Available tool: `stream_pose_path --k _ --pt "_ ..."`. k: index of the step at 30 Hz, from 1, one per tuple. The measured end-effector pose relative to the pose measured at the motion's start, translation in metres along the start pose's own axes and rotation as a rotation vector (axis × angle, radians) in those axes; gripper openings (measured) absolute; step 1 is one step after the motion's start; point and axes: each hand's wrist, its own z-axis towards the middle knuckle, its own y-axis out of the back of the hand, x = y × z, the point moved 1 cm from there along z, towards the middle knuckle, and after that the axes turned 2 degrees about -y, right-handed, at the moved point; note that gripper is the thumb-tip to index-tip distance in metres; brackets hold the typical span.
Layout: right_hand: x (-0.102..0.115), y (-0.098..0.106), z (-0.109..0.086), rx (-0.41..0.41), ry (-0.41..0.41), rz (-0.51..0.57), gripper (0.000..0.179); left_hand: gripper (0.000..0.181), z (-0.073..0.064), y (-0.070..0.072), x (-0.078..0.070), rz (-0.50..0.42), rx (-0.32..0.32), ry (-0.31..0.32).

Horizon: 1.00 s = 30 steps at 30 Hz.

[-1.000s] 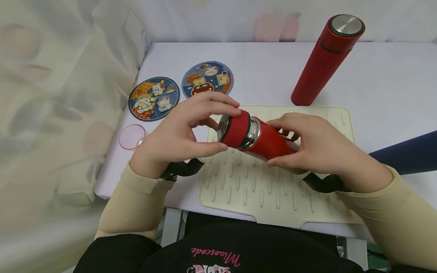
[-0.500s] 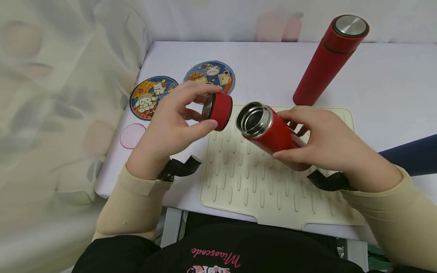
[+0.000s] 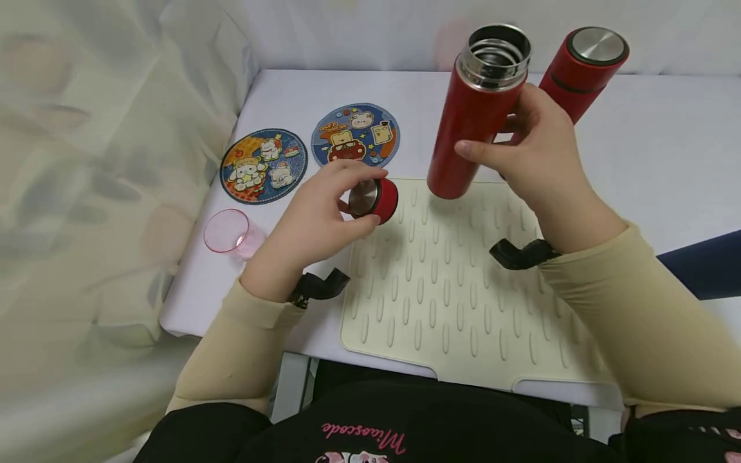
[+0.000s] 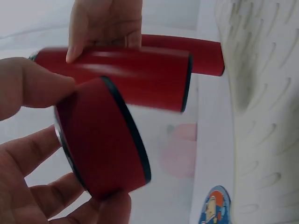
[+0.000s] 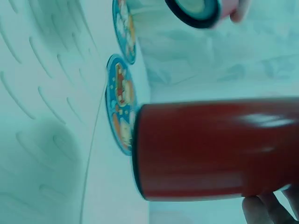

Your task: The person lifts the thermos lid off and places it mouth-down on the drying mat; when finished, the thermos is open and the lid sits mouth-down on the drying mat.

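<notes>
A red thermos bottle (image 3: 471, 122) with a bare steel mouth is gripped by my right hand (image 3: 535, 151) around its side. It stands nearly upright in the air over the far edge of the cream ribbed mat (image 3: 446, 289), as its raised base in the right wrist view shows. My left hand (image 3: 321, 215) pinches the red lid (image 3: 384, 200) by its rim, steel top facing left, above the mat's left edge. In the left wrist view the lid (image 4: 105, 140) sits between thumb and fingers, in front of the bottle (image 4: 117, 74).
A second red thermos (image 3: 585, 71), capped, stands behind my right hand. Two round cartoon coasters (image 3: 263, 166) lie at the back left. A pink clear cup (image 3: 228, 233) stands beside my left wrist. A dark blue cylinder (image 3: 706, 263) is at the right edge.
The lid has come off the bottle's mouth, moving left. My right hand has lifted the bottle up and away, turning it from tilted to nearly upright.
</notes>
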Motion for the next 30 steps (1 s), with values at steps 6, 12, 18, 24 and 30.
stream_pose_path --k 6,12,18,24,30 --pt "-0.004 -0.025 0.039 -0.032 -0.059 0.044 0.073 0.058 0.011 -0.019 0.013 0.109 0.113 0.030" --pt "-0.011 -0.051 0.067 0.018 -0.121 0.029 0.076 0.058 0.023 -0.034 0.022 0.220 0.186 0.059" --pt "-0.018 -0.070 0.077 0.045 -0.116 -0.006 0.077 0.057 0.034 -0.040 0.030 0.257 0.200 0.061" --pt "-0.021 -0.077 0.076 0.064 -0.119 -0.015 0.079 0.057 0.041 -0.045 0.034 0.274 0.237 0.061" --pt "-0.021 -0.074 0.078 0.101 -0.088 -0.149 0.081 0.057 0.045 -0.050 0.036 0.273 0.253 0.069"
